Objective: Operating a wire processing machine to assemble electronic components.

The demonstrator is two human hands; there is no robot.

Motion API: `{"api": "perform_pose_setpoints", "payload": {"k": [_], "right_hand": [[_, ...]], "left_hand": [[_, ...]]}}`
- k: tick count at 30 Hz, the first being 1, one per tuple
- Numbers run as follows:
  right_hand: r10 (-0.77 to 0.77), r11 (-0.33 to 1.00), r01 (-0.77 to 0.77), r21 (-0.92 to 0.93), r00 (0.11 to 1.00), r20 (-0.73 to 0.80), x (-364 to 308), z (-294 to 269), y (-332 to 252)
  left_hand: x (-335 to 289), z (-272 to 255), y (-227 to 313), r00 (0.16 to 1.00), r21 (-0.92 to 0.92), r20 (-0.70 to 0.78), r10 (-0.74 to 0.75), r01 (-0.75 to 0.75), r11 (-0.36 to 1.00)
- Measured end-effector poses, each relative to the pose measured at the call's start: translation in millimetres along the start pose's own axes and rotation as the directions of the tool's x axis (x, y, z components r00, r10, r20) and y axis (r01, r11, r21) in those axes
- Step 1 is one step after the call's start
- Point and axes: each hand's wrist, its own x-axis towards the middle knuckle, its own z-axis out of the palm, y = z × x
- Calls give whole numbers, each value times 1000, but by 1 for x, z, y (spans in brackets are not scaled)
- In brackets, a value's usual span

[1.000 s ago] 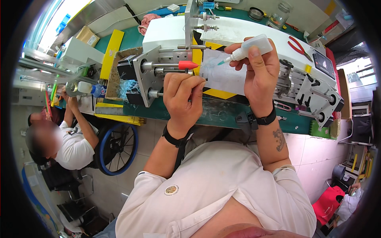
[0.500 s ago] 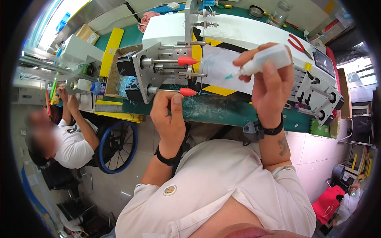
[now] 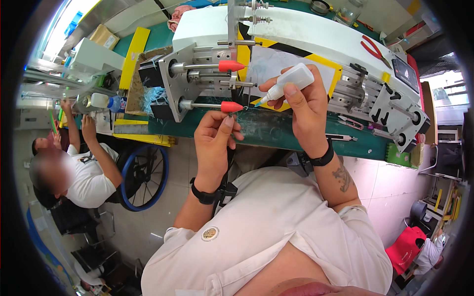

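Note:
My right hand (image 3: 310,116) grips a white squeeze bottle (image 3: 295,79), tilted so its teal tip points down and left. That tip is a short way right of the lower red cone (image 3: 230,106), which ends a metal rod on the winding machine (image 3: 181,79). Just below this cone, my left hand (image 3: 212,143) has thumb and forefinger pinched together. Whatever lies between those fingers is too small to make out. A thin wire or hook shows at the cone's point. Higher up is a second red cone (image 3: 230,66) on a parallel rod.
White paper (image 3: 269,61) lies behind the bottle, framed by yellow-black tape. Red-handled pliers (image 3: 374,51) rest on the white housing at right. Calipers (image 3: 343,137) lie on the green bench (image 3: 296,140). At left, a person (image 3: 91,172) sits in a wheelchair by the bench.
My right hand has brought the bottle left and down, its tip now close to the lower cone. My left fingers have shifted to just under that cone. The view has moved slightly.

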Motion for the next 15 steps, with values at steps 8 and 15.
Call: {"api": "perform_pose_setpoints", "payload": {"k": [8,15], "right_hand": [[-33,999,33,-23,999,-18,1,1,4],[-34,999,34,-7,999,-11,2,0,6]], "left_hand": [[-5,8,5,949,229,-114,293,-262,938],[-4,10,3,572,545,408,711,-778,313]]}}
